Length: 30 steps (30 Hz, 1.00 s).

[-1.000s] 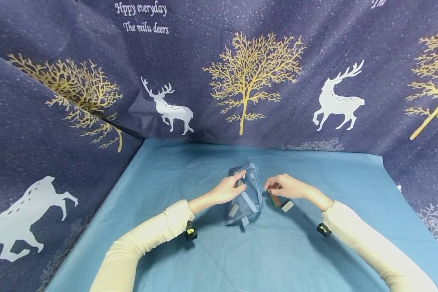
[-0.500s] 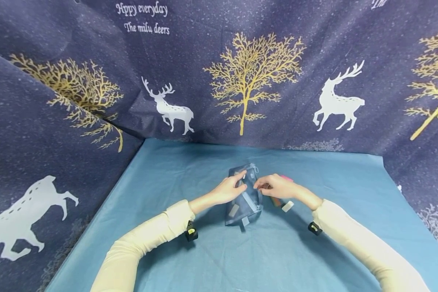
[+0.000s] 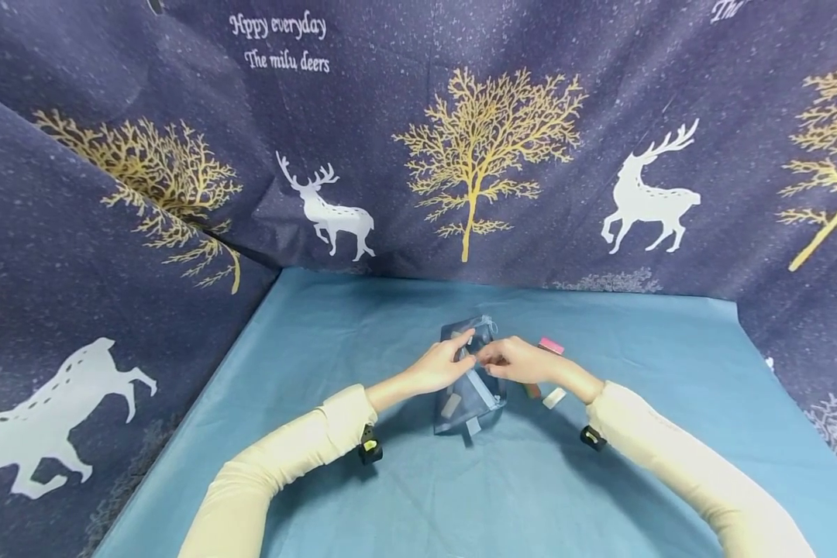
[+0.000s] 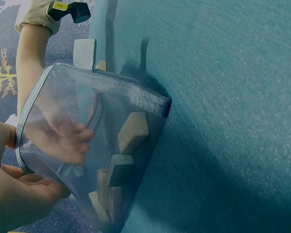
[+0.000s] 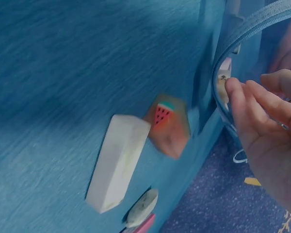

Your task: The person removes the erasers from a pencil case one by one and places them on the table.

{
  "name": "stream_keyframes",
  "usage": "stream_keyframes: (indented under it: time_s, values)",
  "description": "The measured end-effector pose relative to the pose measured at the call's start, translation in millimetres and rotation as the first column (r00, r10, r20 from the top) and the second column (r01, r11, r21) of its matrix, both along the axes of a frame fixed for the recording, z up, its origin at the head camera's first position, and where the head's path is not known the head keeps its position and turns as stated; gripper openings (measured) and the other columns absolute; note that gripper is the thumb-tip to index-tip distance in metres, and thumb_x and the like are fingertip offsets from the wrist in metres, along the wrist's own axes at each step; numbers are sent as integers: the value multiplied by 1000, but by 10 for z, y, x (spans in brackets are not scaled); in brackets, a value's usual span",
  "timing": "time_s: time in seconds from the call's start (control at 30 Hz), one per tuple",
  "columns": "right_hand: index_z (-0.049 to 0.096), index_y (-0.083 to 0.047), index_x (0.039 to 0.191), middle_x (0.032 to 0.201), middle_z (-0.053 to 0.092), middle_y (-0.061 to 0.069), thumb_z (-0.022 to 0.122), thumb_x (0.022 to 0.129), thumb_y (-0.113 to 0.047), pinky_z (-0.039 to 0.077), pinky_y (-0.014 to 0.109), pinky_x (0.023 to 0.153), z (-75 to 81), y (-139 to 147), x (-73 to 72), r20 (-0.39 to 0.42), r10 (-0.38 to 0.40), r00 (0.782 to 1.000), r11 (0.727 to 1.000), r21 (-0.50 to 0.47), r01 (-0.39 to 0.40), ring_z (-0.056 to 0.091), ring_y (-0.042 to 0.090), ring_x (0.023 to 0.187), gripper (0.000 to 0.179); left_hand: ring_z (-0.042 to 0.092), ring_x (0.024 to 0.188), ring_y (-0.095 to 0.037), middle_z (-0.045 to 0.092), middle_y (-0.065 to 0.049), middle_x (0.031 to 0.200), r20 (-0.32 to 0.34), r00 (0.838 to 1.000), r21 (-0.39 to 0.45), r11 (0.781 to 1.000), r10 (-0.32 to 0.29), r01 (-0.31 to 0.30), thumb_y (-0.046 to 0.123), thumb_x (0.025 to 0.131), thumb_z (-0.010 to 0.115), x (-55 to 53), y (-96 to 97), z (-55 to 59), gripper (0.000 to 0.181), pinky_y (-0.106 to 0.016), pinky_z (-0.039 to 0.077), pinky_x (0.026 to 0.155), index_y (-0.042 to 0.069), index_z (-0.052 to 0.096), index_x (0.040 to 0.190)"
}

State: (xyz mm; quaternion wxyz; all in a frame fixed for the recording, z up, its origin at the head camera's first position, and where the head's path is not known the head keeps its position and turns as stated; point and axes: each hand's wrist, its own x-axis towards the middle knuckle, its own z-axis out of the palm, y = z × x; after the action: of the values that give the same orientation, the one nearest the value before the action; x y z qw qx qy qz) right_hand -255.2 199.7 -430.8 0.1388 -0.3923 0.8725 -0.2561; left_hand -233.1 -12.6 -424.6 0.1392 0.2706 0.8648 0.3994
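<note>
My left hand [image 3: 441,367] grips the zipped rim of a blue see-through mesh pouch [image 4: 63,111], thumb on one side and fingers on the other. The pouch mouth gapes toward the right. Through the mesh, several small eraser-like blocks [image 4: 134,132] show in its lower part. My right hand [image 3: 512,359] reaches into the mouth, its fingers [image 5: 254,104] loosely bent. No held thing shows between them. A small brownish piece [image 5: 222,90] lies just beyond the fingertips inside the rim.
Right of the pouch on the blue cloth lie a white block [image 5: 119,162], an orange eraser-like piece with a watermelon print [image 5: 169,126], a pale rounded piece [image 5: 141,208] and a pink piece [image 3: 551,346]. A dark patterned curtain [image 3: 390,116] rises behind.
My right hand has moved left from the loose pieces into the pouch mouth, uncovering the pink piece. My left hand keeps its grip on the pouch.
</note>
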Motion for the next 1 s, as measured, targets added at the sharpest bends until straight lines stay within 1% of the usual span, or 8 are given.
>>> stream_keyframes:
  time_s: [0.2, 0.33, 0.53, 0.63, 0.73, 0.87, 0.9, 1.0]
  values:
    - [59, -11, 119, 103, 62, 4, 50, 90, -10, 50, 23, 73, -30, -70, -17, 7, 50, 999, 999, 5, -50, 61, 10, 84, 30, 25, 35, -7, 35, 4, 48, -4, 1000, 11, 1000, -3, 3, 25, 95, 42, 3, 4, -4, 57, -22, 28, 39, 10, 23, 146]
    - [56, -9, 121, 94, 59, 3, 49, 90, -8, 44, 22, 63, -57, -107, -37, 24, 77, 997, 997, -2, -77, 51, 5, 68, 32, 26, 36, -8, 35, 4, 49, -8, 1000, 6, 1000, -7, 7, 25, 95, 42, -2, 7, -4, 57, -21, 28, 39, 10, 23, 146]
    - [58, -8, 117, 89, 55, 1, 47, 90, -5, 37, 20, 57, -95, -146, -56, 8, 94, 995, 995, 16, -95, 41, 4, 59, 29, 25, 36, -9, 35, 4, 47, -6, 1000, -1, 1000, -21, 21, 25, 95, 41, -19, 13, -12, 56, -21, 28, 39, 9, 23, 146]
    - [58, -7, 117, 87, 54, 1, 47, 90, -5, 36, 20, 56, -88, -171, -51, -3, 87, 996, 996, 30, -87, 40, 5, 58, 29, 25, 36, -8, 35, 4, 47, -7, 1000, 2, 1000, -25, 25, 24, 95, 41, -32, 9, -18, 56, -21, 28, 39, 8, 23, 146]
    - [58, -7, 116, 89, 55, 2, 47, 90, -4, 39, 21, 59, -90, -199, -54, -10, 78, 997, 997, 30, -78, 45, 7, 63, 28, 25, 35, -7, 36, 4, 48, -3, 1000, 2, 1000, -22, 22, 24, 95, 41, -37, 4, -23, 56, -21, 28, 39, 9, 23, 146]
    - [59, -7, 101, 84, 53, 2, 47, 91, -6, 40, 21, 60, -89, -244, -60, -39, 52, 998, 998, 38, -51, 45, 7, 66, 16, 24, 35, -7, 34, 5, 47, 8, 1000, 6, 1000, -14, 14, 25, 95, 42, -29, 0, -23, 57, -21, 27, 39, 11, 23, 146]
    - [58, -7, 97, 80, 51, 1, 47, 91, -7, 39, 21, 59, -85, -254, -59, -45, 40, 998, 998, 50, -37, 43, 7, 64, 12, 24, 35, -7, 34, 5, 47, 9, 1000, 7, 1000, -13, 13, 26, 95, 42, -25, 0, -21, 57, -21, 27, 39, 11, 23, 146]
    - [57, -3, 99, 70, 45, -1, 48, 91, -9, 35, 21, 56, -81, -281, -55, -45, -4, 999, 995, 98, 9, 38, 8, 58, 13, 24, 35, -8, 33, 5, 46, 12, 1000, 7, 1000, -15, 15, 27, 95, 42, -18, 2, -16, 57, -21, 28, 39, 12, 23, 146]
